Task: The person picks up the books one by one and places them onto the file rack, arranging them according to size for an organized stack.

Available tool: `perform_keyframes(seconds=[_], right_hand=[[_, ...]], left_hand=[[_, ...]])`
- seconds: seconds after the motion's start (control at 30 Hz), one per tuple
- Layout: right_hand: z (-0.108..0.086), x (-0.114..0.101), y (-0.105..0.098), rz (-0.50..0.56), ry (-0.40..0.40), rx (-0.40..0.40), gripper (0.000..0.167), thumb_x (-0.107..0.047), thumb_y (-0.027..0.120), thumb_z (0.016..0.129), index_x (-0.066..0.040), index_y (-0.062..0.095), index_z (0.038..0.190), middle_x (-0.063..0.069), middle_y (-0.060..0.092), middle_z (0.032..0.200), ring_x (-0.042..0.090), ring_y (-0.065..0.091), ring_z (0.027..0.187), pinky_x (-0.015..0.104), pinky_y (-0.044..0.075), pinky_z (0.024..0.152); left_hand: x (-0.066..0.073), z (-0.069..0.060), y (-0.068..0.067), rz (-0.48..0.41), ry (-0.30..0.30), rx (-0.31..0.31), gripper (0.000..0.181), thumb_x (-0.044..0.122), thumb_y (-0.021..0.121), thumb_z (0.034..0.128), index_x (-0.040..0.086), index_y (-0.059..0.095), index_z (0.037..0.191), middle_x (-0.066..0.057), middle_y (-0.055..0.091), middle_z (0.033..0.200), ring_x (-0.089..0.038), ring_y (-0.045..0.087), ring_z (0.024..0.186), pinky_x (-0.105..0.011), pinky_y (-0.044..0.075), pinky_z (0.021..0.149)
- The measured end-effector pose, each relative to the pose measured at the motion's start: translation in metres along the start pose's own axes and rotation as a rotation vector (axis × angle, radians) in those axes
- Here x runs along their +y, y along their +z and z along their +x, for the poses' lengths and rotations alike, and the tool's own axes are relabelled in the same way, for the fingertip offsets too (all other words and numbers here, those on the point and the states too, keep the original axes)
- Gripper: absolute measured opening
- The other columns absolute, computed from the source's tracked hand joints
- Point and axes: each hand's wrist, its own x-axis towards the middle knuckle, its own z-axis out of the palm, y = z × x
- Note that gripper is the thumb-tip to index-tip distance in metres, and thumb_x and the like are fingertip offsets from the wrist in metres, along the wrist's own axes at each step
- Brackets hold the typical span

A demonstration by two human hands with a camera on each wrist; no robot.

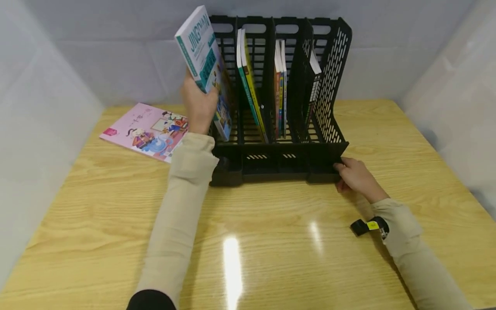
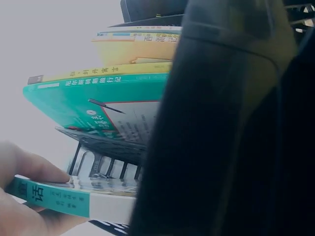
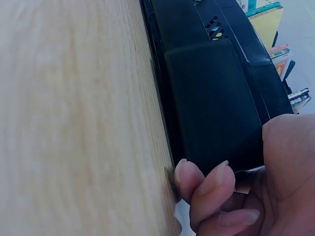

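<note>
My left hand (image 1: 199, 102) grips a thick white-and-teal book (image 1: 198, 45) by its spine side, thumb on the cover. The book stands tilted in the leftmost slot of a black desktop book rack (image 1: 279, 161). In the left wrist view the book's teal spine (image 2: 59, 199) shows between thumb and fingers; a dark blurred shape covers the right half there. At the rack's front right corner, my right hand (image 1: 358, 177) holds the edge. The right wrist view shows curled fingers (image 3: 214, 189) at the bottom of that corner and the thumb against its side.
A pink picture book (image 1: 151, 131) lies flat left of the rack, partly behind the left forearm. Green and yellow books (image 1: 249, 86) lean in the second slot, several thin books (image 1: 280, 86) stand in the third, and another book (image 1: 314, 79) is at the right. Everything rests on a wooden table (image 1: 279, 245).
</note>
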Motion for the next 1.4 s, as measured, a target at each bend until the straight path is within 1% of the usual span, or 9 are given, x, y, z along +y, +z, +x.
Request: perform_keyframes(seconds=[0.23, 0.37, 0.47, 0.63, 0.83, 0.97, 1.07, 1.27, 1.4], right_hand=[[-0.001, -0.001, -0.002, -0.016, -0.009, 0.005, 0.042, -0.023, 0.032, 0.104, 0.009, 0.047, 0.126, 0.008, 0.062, 0.058, 0.023, 0.061, 0.051, 0.035, 0.052, 0.052], [-0.001, -0.001, -0.001, -0.017, -0.014, 0.000, 0.041, -0.023, 0.032, 0.104, 0.009, 0.048, 0.124, 0.007, 0.062, 0.057, 0.023, 0.061, 0.050, 0.035, 0.052, 0.052], [0.000, -0.001, 0.001, -0.014, -0.021, 0.001, 0.040, -0.023, 0.032, 0.104, 0.009, 0.049, 0.122, 0.007, 0.062, 0.057, 0.023, 0.061, 0.049, 0.034, 0.051, 0.051], [0.001, 0.000, 0.002, -0.002, -0.037, 0.003, 0.039, -0.022, 0.033, 0.104, 0.009, 0.050, 0.120, 0.007, 0.062, 0.056, 0.022, 0.060, 0.049, 0.035, 0.052, 0.050], [0.002, 0.001, 0.001, 0.013, -0.023, -0.003, 0.039, -0.021, 0.033, 0.104, 0.009, 0.049, 0.121, 0.007, 0.062, 0.057, 0.022, 0.061, 0.050, 0.034, 0.052, 0.050], [0.001, 0.001, 0.000, 0.008, -0.022, -0.004, 0.040, -0.021, 0.033, 0.103, 0.010, 0.049, 0.123, 0.007, 0.062, 0.058, 0.022, 0.061, 0.051, 0.034, 0.051, 0.050], [0.001, 0.000, -0.001, 0.006, -0.022, -0.003, 0.040, -0.021, 0.033, 0.103, 0.010, 0.049, 0.123, 0.007, 0.062, 0.058, 0.022, 0.061, 0.051, 0.034, 0.051, 0.050], [0.001, 0.001, 0.001, 0.022, -0.027, -0.011, 0.040, -0.022, 0.033, 0.104, 0.009, 0.049, 0.124, 0.006, 0.062, 0.057, 0.022, 0.061, 0.050, 0.034, 0.051, 0.050], [0.002, 0.001, 0.001, 0.017, -0.033, -0.009, 0.040, -0.022, 0.033, 0.104, 0.009, 0.049, 0.124, 0.006, 0.062, 0.057, 0.021, 0.061, 0.050, 0.034, 0.051, 0.050]], left_hand=[[0.008, 0.011, 0.006, 0.003, -0.055, 0.028, 0.065, -0.013, 0.054, 0.0825, 0.007, 0.043, 0.144, -0.009, 0.049, 0.143, -0.016, 0.047, 0.129, -0.024, 0.037, 0.104], [0.003, 0.015, 0.012, -0.029, -0.043, 0.094, 0.067, -0.019, 0.047, 0.0774, 0.005, 0.048, 0.140, -0.009, 0.053, 0.139, -0.015, 0.050, 0.126, -0.021, 0.037, 0.103], [-0.003, 0.017, 0.017, -0.099, -0.025, 0.141, 0.070, -0.023, 0.042, 0.0722, 0.002, 0.051, 0.137, -0.010, 0.055, 0.137, -0.016, 0.052, 0.125, -0.020, 0.038, 0.102], [-0.010, 0.018, 0.024, -0.205, -0.112, 0.170, 0.069, -0.023, 0.044, 0.0773, 0.007, 0.050, 0.140, -0.006, 0.053, 0.139, -0.013, 0.050, 0.127, -0.018, 0.037, 0.102], [-0.008, 0.021, 0.030, -0.254, -0.234, 0.245, 0.055, -0.013, 0.051, 0.0851, 0.011, 0.058, 0.133, -0.002, 0.060, 0.131, -0.012, 0.056, 0.117, -0.020, 0.044, 0.093], [-0.007, 0.022, 0.032, -0.350, -0.255, 0.279, 0.061, -0.017, 0.045, 0.0823, 0.011, 0.057, 0.135, -0.002, 0.060, 0.131, -0.015, 0.058, 0.112, -0.026, 0.047, 0.086], [-0.012, 0.021, 0.035, -0.426, -0.262, 0.314, 0.063, -0.019, 0.042, 0.0824, 0.011, 0.055, 0.137, -0.002, 0.059, 0.133, -0.014, 0.057, 0.115, -0.026, 0.048, 0.089], [-0.024, 0.016, 0.048, -0.461, -0.277, 0.445, 0.055, -0.016, 0.046, 0.0864, 0.010, 0.058, 0.134, -0.003, 0.061, 0.130, -0.011, 0.056, 0.118, -0.019, 0.044, 0.094], [-0.025, 0.009, 0.055, -0.461, -0.354, 0.458, 0.052, -0.009, 0.047, 0.0914, 0.014, 0.056, 0.137, 0.001, 0.059, 0.131, -0.009, 0.054, 0.120, -0.019, 0.043, 0.096]])
